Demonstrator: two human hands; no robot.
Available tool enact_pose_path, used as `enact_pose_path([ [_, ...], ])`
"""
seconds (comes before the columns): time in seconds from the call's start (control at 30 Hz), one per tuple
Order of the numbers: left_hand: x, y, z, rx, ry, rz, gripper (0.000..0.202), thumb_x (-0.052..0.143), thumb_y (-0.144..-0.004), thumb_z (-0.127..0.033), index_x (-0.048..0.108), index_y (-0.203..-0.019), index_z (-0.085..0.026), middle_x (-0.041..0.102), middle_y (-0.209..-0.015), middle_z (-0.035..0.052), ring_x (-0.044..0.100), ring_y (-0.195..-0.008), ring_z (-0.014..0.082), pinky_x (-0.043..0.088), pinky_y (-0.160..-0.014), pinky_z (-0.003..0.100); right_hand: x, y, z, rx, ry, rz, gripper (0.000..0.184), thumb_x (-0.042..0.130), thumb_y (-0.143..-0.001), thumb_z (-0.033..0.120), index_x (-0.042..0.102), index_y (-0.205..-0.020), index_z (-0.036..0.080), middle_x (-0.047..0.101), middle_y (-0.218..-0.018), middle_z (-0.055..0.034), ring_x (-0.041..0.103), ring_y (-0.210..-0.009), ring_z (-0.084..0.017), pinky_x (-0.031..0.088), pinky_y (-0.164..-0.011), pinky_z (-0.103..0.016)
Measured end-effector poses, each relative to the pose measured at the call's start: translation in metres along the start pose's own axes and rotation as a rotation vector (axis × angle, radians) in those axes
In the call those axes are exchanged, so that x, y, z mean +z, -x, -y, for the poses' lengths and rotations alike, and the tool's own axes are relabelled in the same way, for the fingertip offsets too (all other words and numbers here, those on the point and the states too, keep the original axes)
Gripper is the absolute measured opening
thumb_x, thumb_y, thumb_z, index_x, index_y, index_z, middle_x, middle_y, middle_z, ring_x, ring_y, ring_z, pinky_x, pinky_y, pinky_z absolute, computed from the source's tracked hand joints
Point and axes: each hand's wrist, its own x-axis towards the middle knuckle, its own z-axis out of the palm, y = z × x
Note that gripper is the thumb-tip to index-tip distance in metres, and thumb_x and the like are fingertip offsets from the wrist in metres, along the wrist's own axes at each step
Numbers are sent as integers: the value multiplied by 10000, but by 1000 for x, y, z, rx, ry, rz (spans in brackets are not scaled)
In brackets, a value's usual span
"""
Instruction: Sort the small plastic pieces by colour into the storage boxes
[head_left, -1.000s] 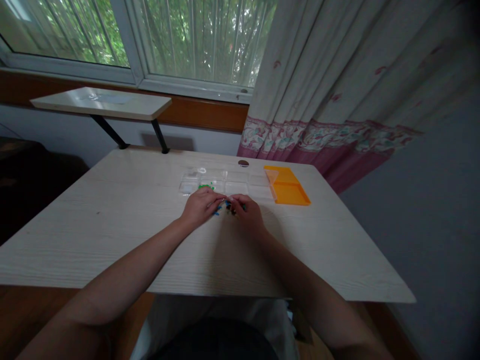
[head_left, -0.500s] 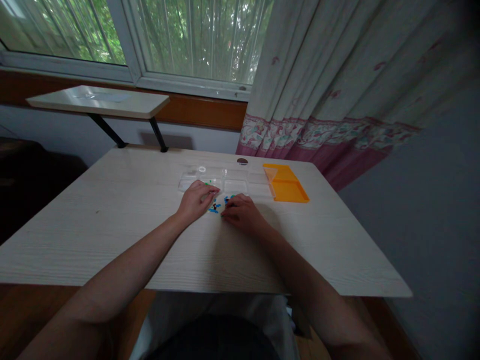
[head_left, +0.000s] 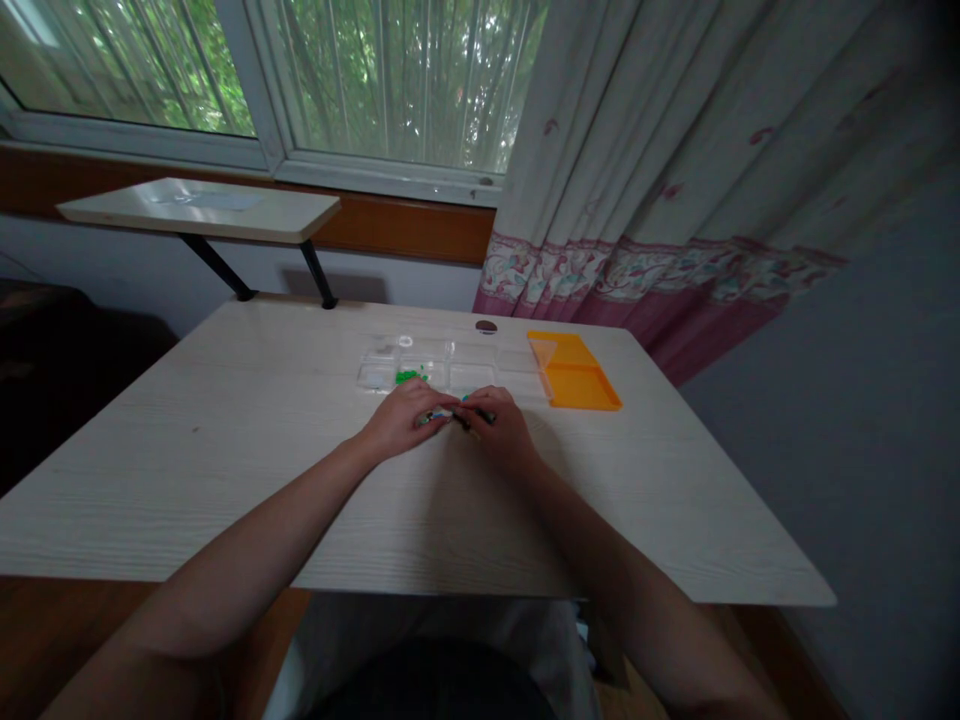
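Observation:
My left hand point(head_left: 409, 418) and my right hand point(head_left: 501, 425) meet over the middle of the table, with fingertips touching or nearly so. Both are closed, their fingers curled inward. Small coloured pieces point(head_left: 429, 416), some of them blue, show beneath the left fingers. Dark bits are visible at the right fingertips, too small to name. Just beyond the hands lies a clear plastic compartment tray point(head_left: 472, 377). Green pieces point(head_left: 409, 376) are heaped in one of its front compartments. My hands cover much of the loose pieces.
An orange tray point(head_left: 581, 384) lies right of the clear one, partly overlapped by clear plastic. A dark round spot point(head_left: 486, 327) is near the back edge. A raised white shelf point(head_left: 202, 208) on black legs stands back left. A curtain point(head_left: 630, 250) hangs behind the table.
My hands have come together, the left moving right and slightly nearer me. More of the green heap now shows. The blue pieces between the hands are now mostly covered.

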Motion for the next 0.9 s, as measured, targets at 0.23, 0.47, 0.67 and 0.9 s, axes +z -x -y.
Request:
enact_pose_path([
  [0.23, 4, 2, 3, 33, -56, -117, 227, 552, -948, -334, 704, -1083, -235, 733, -888, 30, 646, -846, 160, 496, -810, 294, 7, 2, 1, 68, -127, 1, 319, 594, -899, 494, 724, -810, 217, 673, -827, -54, 605, -839, -200, 464, -811, -344],
  [0.47, 1, 4, 7, -11, -124, -123, 219, 541, -950, -349, 715, -1020, -235, 743, -906, 25, 667, -867, 169, 501, -823, 306, 5, 1, 3, -17, -105, 48, 290, 517, -963, 400, 722, -871, 215, 673, -849, -47, 601, -857, -187, 460, -809, -328],
  [0.67, -9, -1, 23, -172, -189, -281, 191, 593, -913, -360, 722, -933, -222, 727, -934, 42, 604, -912, 203, 464, -871, 368, 7, 6, -2, -126, 213, 45, 208, 578, -915, 211, 718, -1069, 220, 661, -973, -68, 557, -974, -220, 405, -896, -372],
  [0.9, -7, -2, 42, -368, -304, -409, 179, 621, -885, -359, 724, -833, -222, 666, -1061, 66, 519, -1056, 259, 398, -972, 453, 23, 13, 13, -272, 419, 177, 268, 577, -933, 279, 674, -1184, 270, 606, -1203, -71, 463, -1161, -243, 319, -1032, -410],
])
